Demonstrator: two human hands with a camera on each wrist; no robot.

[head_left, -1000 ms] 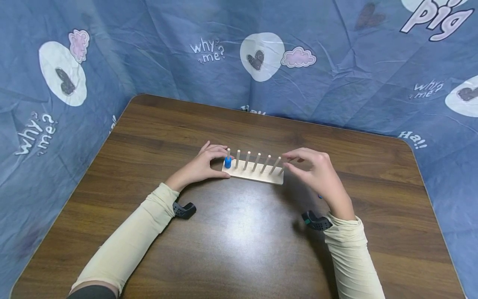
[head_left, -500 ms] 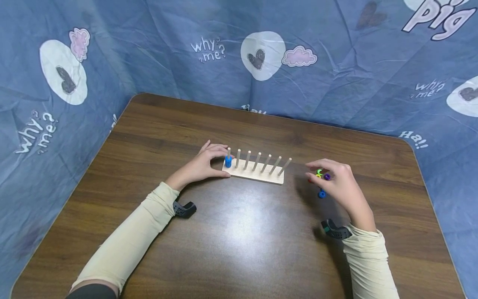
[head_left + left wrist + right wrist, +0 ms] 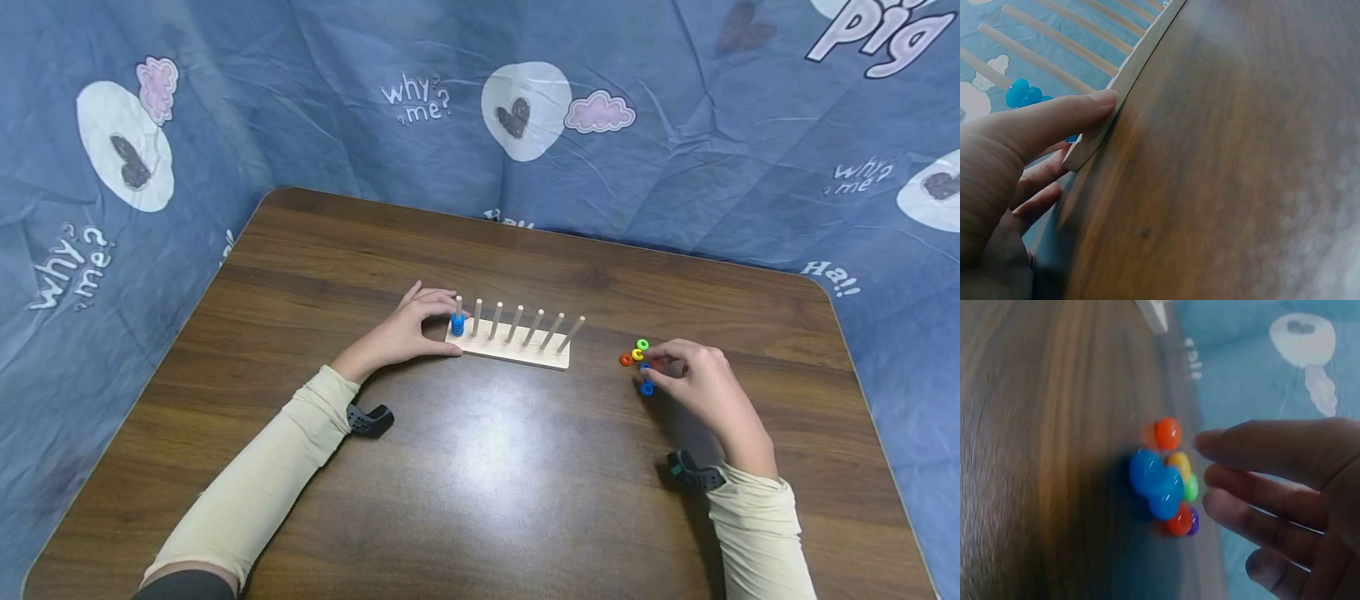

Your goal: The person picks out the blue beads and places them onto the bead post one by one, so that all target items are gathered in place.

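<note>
A pale wooden peg board [image 3: 517,348] with a row of upright pegs stands mid-table. Blue rings [image 3: 457,325] are stacked on its leftmost peg; the other pegs are bare. My left hand [image 3: 405,329] grips the board's left end, thumb on the near edge and fingers behind. Over to the right, my right hand [image 3: 705,379] hovers at a small cluster of loose rings, thumb and fingers apart. The cluster shows blue [image 3: 647,389], orange [image 3: 626,360], yellow [image 3: 637,355] and green [image 3: 642,343] rings. The right wrist view adds a red ring [image 3: 1180,520] and a purple ring [image 3: 1194,522].
The brown wooden table [image 3: 480,517] runs to a back edge against a blue printed cloth [image 3: 315,100]. Dark wrist devices sit on the left wrist [image 3: 371,422] and the right wrist [image 3: 694,473].
My right hand has moved away from the board's right end, rightward and nearer, to the loose rings, uncovering several of them. The left hand and the board stay in place.
</note>
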